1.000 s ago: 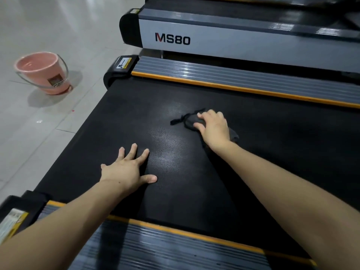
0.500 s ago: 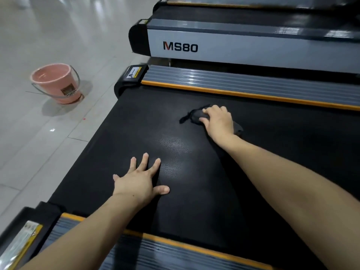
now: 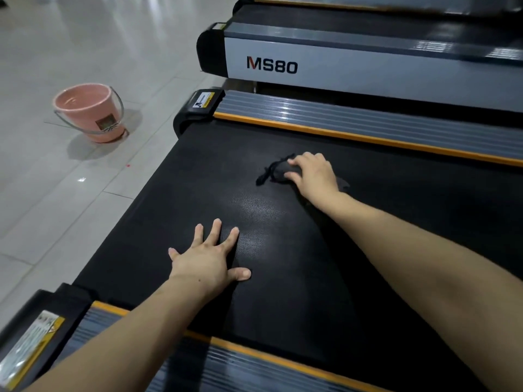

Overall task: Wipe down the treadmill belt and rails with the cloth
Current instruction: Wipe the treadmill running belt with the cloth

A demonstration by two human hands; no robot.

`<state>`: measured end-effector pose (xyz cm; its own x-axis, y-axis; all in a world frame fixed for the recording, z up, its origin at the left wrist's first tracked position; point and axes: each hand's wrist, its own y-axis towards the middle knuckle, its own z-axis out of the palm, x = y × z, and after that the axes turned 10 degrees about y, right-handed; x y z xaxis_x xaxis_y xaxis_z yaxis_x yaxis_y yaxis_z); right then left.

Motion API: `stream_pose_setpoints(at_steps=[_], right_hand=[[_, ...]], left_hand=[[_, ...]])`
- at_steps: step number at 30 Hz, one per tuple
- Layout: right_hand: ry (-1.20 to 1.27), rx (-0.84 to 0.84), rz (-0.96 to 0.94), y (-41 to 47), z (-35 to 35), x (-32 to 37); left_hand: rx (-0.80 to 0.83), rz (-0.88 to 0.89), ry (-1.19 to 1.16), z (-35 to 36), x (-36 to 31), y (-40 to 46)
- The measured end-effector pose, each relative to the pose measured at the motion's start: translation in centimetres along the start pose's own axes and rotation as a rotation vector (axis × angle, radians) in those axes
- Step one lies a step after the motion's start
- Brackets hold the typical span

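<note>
Cloth [image 3: 276,171]: dark, soft, light rag, bunched on belt [image 3: 283,278] toward 1 o'clock. My right hand [image 3: 312,174] grips it; I'd keep the palm over the bunched middle. Left hand [image 3: 210,258] flat, fingers spread, braced at 7 o'clock.

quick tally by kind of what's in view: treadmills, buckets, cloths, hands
treadmills: 3 (near one's black belt, MS80 one, a third's edge)
pink bucket: 1
dark cloth: 1
hands: 2 (left hand, right hand)
total: 7
</note>
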<state>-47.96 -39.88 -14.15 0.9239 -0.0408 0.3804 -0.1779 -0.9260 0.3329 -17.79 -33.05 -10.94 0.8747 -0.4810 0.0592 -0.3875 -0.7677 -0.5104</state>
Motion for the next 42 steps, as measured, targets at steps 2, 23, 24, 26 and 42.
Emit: stream_pose_setpoints(at_steps=[2, 23, 24, 26, 42], right_hand=[[-0.019, -0.033, 0.094, 0.4, 0.4, 0.5], [0.142, 0.027, -0.038, -15.3, -3.8, 3.9], [0.186, 0.097, -0.134, -17.9, -4.5, 4.4], [0.257, 0.230, -0.276, -22.3, -6.5, 4.8], [0.214, 0.201, -0.206, -27.0, -10.9, 0.0]], left_hand=[[-0.003, -0.002, 0.002, 0.0, 0.1, 0.1], [-0.121, 0.060, 0.005, 0.3, 0.0, -3.3], [-0.154, 0.068, 0.015, 0.5, -0.4, -3.8], [-0.223, 0.082, 0.005, 0.7, -1.5, -5.0], [-0.452, 0.044, -0.151, 5.8, -12.5, -8.7]])
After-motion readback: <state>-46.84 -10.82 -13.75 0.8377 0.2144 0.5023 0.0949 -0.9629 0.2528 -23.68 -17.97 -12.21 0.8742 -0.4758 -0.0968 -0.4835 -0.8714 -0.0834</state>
